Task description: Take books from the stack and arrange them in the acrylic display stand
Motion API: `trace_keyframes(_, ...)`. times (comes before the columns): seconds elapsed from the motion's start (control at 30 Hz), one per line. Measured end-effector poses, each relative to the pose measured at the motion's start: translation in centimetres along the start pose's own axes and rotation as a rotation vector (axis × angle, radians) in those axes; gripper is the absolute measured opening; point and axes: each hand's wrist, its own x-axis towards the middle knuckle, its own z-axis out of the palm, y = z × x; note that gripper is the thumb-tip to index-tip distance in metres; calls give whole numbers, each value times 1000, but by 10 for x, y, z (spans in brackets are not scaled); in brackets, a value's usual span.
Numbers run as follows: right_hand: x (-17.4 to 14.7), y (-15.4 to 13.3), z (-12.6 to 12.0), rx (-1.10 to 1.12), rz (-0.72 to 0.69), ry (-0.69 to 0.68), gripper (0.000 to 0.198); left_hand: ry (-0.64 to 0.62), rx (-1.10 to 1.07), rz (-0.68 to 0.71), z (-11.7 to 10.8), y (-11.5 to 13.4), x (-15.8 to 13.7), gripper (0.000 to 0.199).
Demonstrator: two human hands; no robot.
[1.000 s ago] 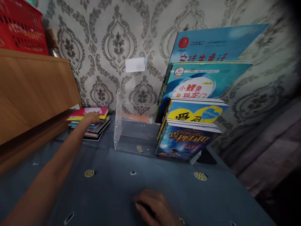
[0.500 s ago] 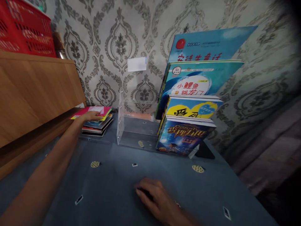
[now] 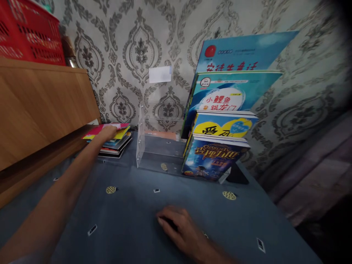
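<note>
My left hand (image 3: pixel 108 132) reaches to a stack of thin books (image 3: pixel 119 146) at the back left. Its fingers, partly hidden, curl at the top book, which shows pink and yellow (image 3: pixel 95 130). My right hand (image 3: pixel 178 227) rests on the blue-grey tabletop (image 3: pixel 132 212), loosely closed with nothing visible in it. Between them stands a clear stepped acrylic rack (image 3: pixel 154 161). On its right side, several books stand in tiers: a dark blue one (image 3: pixel 211 157) in front, then a blue and yellow one (image 3: pixel 225 123), a teal one (image 3: pixel 222 90) and a tall blue one (image 3: pixel 242 51).
A wooden cabinet (image 3: pixel 44 106) borders the left, with a red plastic basket (image 3: pixel 35 33) on top. Patterned wallpaper (image 3: pixel 115 47) closes off the back, where a white label (image 3: pixel 160 74) shows above the rack. A dark flat object (image 3: pixel 238 174) lies right of the books. A curtain (image 3: pixel 302 165) hangs at the right.
The fingers of my left hand, stretched over the pink cover before, have curled. The stack's upper layers have shifted slightly and more yellow shows. My right hand has hardly moved.
</note>
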Motion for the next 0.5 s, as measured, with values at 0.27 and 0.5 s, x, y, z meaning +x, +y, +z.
trace_keyframes(0.27, 0, 0, 0, -33, 6, -2, 28, 238, -116, -43, 2, -11, -73, 45)
trace_keyframes(0.5, 1, 1, 2, -55, -9, 14, 28, 384, -356, 97, 53, -3, -197, 51)
